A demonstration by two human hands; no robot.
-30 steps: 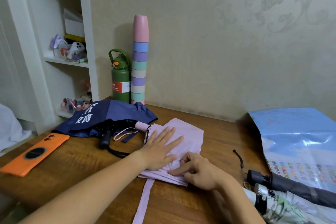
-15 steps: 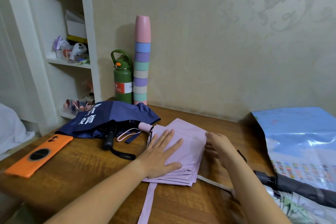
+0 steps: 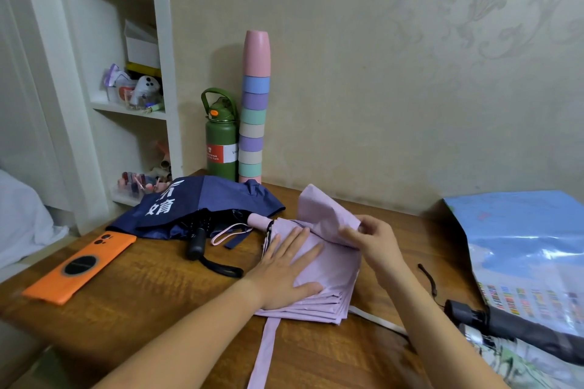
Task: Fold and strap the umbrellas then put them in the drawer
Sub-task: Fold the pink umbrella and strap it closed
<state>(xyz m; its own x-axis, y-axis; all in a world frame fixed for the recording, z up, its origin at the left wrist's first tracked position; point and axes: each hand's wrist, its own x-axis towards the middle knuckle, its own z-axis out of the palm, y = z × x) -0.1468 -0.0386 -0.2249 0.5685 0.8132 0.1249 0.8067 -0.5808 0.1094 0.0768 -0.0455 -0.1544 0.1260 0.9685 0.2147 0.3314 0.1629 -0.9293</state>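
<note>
Lilac umbrella (image 3: 328, 265) lies flat mid-tabletop (image 3: 151, 294), panels stacked in pleats, its pink handle (image 3: 259, 220) pointing left toward the navy umbrella (image 3: 196, 205). Left hand (image 3: 286, 271) lies palm-down on top of the lilac fabric, fingers straight and spread, pressing the stack, not gripping. Right hand (image 3: 374, 241) is at the stack's right far edge, thumb and fingers pinching one lilac panel and holding it lifted and folded up off the pile. Lilac strap (image 3: 264, 354) trails from under the stack toward the near tabletop edge; a white strip (image 3: 376, 320) sticks out at the stack's right near corner.

Navy umbrella sits just left of the lilac one, half collapsed, white characters on the canopy, black handle (image 3: 196, 242) and wrist loop toward the viewer. Dark grey umbrella (image 3: 521, 330) lies at lower right, well apart from both hands, with a patterned white-green umbrella (image 3: 518, 363) just in front of it. Blue plastic bag (image 3: 531, 249) at right edge. Orange phone (image 3: 80, 267) at left on tabletop. Green bottle (image 3: 221, 139) and stack of pastel cups (image 3: 254, 110) stand against the wall behind the navy umbrella. White shelf unit (image 3: 126, 73) at left.
</note>
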